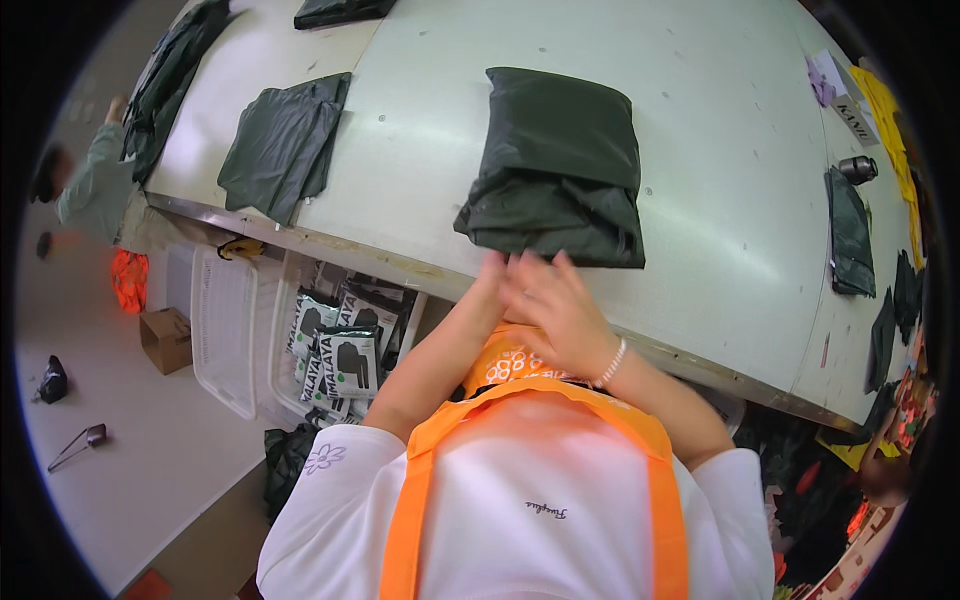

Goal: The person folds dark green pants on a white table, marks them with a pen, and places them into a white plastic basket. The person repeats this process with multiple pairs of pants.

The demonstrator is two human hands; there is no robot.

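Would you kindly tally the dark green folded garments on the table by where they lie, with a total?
Centre, by the hands: 1, the folded garment near the right hand and left hand.
Left part of the table: 3.
Right edge: 1 clearly; others too small to tell.
Total: 5

Left hand (492,275) mostly covered by the right hand (553,312), grip impossible to tell. Near edge of the folded dark garment (556,165) masked by fingertips. Counter (720,180) cropped at the black rim. Far-right clutter (905,300) smeared, unreadable in kind.
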